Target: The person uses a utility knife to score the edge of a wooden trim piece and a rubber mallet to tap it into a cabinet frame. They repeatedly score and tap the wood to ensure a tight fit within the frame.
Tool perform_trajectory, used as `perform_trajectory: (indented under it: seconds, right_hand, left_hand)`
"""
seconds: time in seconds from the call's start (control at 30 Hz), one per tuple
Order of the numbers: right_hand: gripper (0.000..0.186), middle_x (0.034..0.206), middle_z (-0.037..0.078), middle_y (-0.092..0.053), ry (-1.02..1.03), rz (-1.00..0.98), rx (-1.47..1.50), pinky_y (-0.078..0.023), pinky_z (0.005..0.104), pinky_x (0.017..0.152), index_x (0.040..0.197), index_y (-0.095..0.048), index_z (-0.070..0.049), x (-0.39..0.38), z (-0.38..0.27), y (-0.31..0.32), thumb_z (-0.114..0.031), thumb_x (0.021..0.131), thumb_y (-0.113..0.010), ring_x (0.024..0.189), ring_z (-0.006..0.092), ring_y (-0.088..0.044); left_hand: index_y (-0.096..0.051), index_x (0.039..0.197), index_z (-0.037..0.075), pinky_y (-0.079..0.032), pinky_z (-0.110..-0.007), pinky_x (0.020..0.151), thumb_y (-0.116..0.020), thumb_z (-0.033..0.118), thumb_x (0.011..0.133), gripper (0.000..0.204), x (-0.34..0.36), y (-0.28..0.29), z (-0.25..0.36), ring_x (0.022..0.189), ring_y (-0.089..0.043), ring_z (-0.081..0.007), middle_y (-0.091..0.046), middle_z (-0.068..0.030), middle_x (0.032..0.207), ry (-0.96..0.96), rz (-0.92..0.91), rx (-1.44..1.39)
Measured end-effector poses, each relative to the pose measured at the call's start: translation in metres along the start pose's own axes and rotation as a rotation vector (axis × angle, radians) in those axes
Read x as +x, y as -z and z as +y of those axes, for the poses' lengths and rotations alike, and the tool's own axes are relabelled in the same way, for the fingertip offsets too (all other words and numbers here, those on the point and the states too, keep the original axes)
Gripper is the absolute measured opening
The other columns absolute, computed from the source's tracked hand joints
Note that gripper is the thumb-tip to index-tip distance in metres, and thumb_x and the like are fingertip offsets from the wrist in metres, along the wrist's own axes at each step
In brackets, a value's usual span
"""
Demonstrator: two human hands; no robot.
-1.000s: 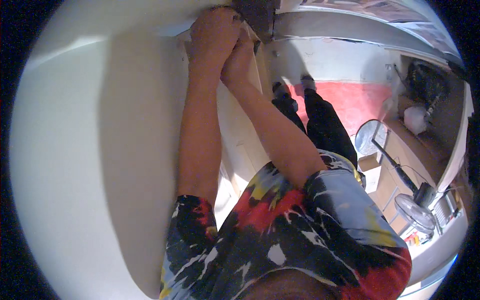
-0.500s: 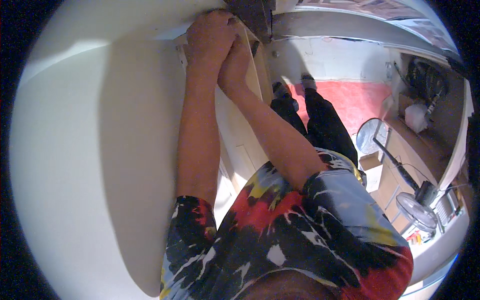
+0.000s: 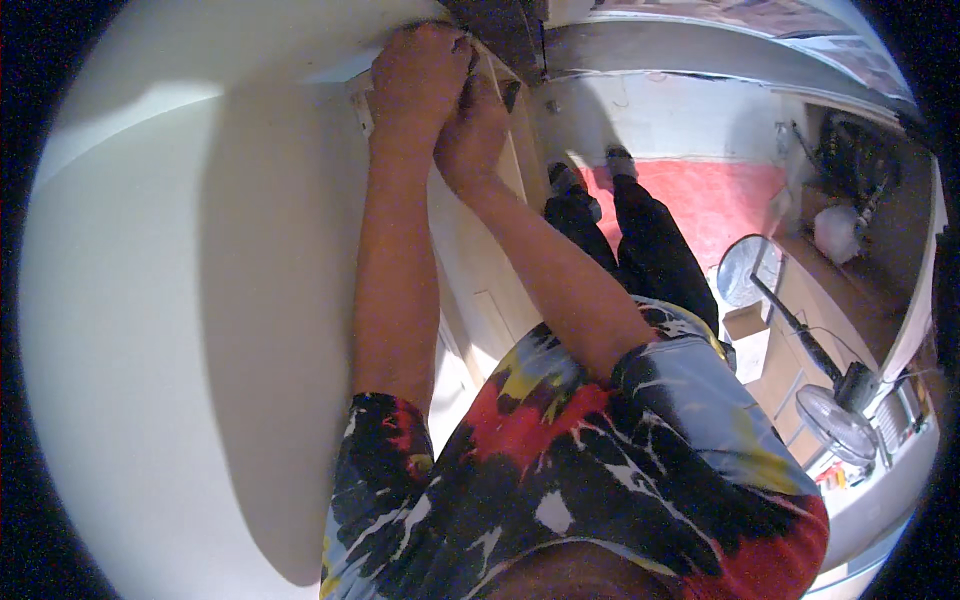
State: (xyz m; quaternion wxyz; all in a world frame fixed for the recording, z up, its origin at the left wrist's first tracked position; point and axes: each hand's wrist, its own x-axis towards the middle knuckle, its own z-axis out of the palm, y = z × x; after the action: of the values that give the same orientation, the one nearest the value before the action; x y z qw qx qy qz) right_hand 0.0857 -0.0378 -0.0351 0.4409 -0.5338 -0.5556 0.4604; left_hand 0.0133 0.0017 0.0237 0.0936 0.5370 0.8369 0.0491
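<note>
My two hands are close together at the far end of a pale wooden frame or cabinet (image 3: 490,310), beside a white wall (image 3: 120,300). My left hand (image 3: 418,75) is curled with its knuckles up, against the far corner. Just right of it and a little nearer, my right hand (image 3: 474,135) is closed, its fingertips turned toward the left hand. A small dark bit shows between them; what it belongs to cannot be made out. Both hands hide whatever their fingers grip.
A dark brown beam (image 3: 500,35) stands beyond my hands. My legs in black trousers (image 3: 655,235) are over a red floor (image 3: 720,195). To the right are a standing fan (image 3: 838,422), a cardboard box (image 3: 745,325), a round-topped stool (image 3: 748,268) and a shelf unit (image 3: 895,260) with a white bag (image 3: 838,233).
My right hand has turned slightly, and a bit more dark gap shows between the two hands. My left hand stays nearly in place, still curled.
</note>
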Motion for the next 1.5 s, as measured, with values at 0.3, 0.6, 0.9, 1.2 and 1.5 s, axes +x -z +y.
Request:
perform_trajectory:
  seconds: [0.3, 0.6, 0.9, 1.2, 1.5]
  right_hand:
    - [0.023, 0.087, 0.026, -0.065, 0.056, 0.001, -0.054, -0.048, 0.0455, 0.069, 0.094, -0.061, 0.005, 0.009, 0.010, 0.000, -0.017, 0.086, -0.065, 0.079, 0.0418, -0.063]
    - [0.025, 0.088, 0.024, -0.065, 0.114, 0.003, -0.078, -0.049, 0.0447, 0.071, 0.101, -0.061, 0.003, 0.012, 0.023, -0.003, -0.017, 0.086, -0.065, 0.081, 0.0405, -0.064]
    - [0.028, 0.086, 0.024, -0.068, -0.049, -0.056, 0.014, -0.050, 0.0443, 0.071, 0.098, -0.062, 0.003, 0.007, 0.003, 0.008, -0.023, 0.088, -0.066, 0.081, 0.0393, -0.066]
    - [0.026, 0.081, 0.026, -0.066, -0.040, -0.022, -0.047, -0.049, 0.0459, 0.067, 0.092, -0.063, 0.004, 0.010, 0.007, 0.006, -0.021, 0.087, -0.065, 0.075, 0.0406, -0.065]
    - [0.025, 0.083, 0.025, -0.066, 0.057, -0.009, -0.014, -0.049, 0.0451, 0.068, 0.094, -0.063, 0.003, 0.002, 0.017, 0.003, -0.021, 0.089, -0.063, 0.077, 0.0429, -0.064]
  left_hand:
    - [-0.075, 0.098, 0.012, -0.055, -0.049, 0.081, -0.060, 0.032, 0.090, 0.026, 0.000, -0.011, -0.002, 0.090, -0.067, -0.0379, -0.072, -0.0155, 0.096, 0.000, 0.057, -0.037]
    - [-0.076, 0.098, 0.013, -0.055, -0.048, 0.082, -0.061, 0.033, 0.089, 0.027, 0.000, -0.007, 0.001, 0.088, -0.068, -0.0377, -0.072, -0.0152, 0.093, 0.011, 0.059, -0.071]
    - [-0.075, 0.099, 0.013, -0.055, -0.050, 0.082, -0.061, 0.034, 0.089, 0.027, -0.001, -0.013, -0.001, 0.089, -0.067, -0.0380, -0.072, -0.0138, 0.095, 0.023, 0.076, -0.037]
    - [-0.075, 0.098, 0.011, -0.054, -0.049, 0.082, -0.060, 0.033, 0.090, 0.027, -0.001, -0.009, 0.002, 0.089, -0.067, -0.0380, -0.072, -0.0156, 0.095, 0.023, 0.064, -0.068]
    - [-0.074, 0.097, 0.011, -0.054, -0.049, 0.082, -0.060, 0.031, 0.089, 0.026, -0.002, -0.003, 0.002, 0.088, -0.067, -0.0391, -0.071, -0.0157, 0.095, 0.026, 0.032, -0.091]
